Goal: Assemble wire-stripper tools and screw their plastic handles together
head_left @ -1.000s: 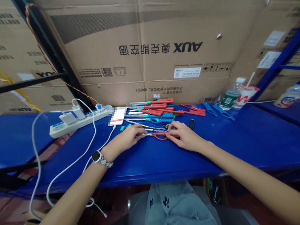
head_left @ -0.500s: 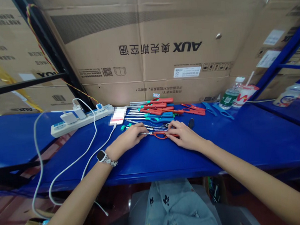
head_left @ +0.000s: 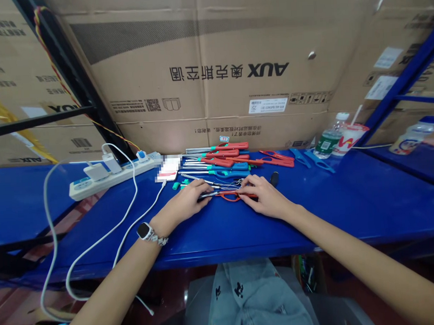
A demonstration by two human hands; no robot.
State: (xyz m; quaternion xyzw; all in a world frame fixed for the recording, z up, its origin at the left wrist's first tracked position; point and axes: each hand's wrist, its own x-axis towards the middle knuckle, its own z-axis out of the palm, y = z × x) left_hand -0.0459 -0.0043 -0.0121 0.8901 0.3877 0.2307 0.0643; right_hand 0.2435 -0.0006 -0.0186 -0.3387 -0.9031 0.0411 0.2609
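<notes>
My left hand [head_left: 190, 200] is closed, its fingertips pinching the metal barrel of a long-nosed lighter. The red handle half of this lighter [head_left: 227, 196], with its trigger loop, lies low over the table, and my right hand [head_left: 263, 195] is closed on its right end. Just behind my fingers lie thin metal rods and wires [head_left: 229, 185], partly covered by the hands. Small green pieces [head_left: 176, 186] rest beside my left hand. A black screwdriver-like handle [head_left: 274, 179] lies behind my right hand. Farther back is a row of red lighters [head_left: 234, 146] and a blue lighter [head_left: 235, 173].
Red handle shells [head_left: 277, 159] and blue handle shells [head_left: 321, 161] lie to the right, near a water bottle [head_left: 329, 141] and a paper cup [head_left: 350, 138]. A phone [head_left: 169, 167] on a cable and a power strip [head_left: 95, 182] are left. A cardboard box [head_left: 229, 37] stands behind.
The view has shifted slightly. My left fingers have shifted slightly on the barrel, with more of it showing beneath them. My right hand keeps its grip on the red handle.
</notes>
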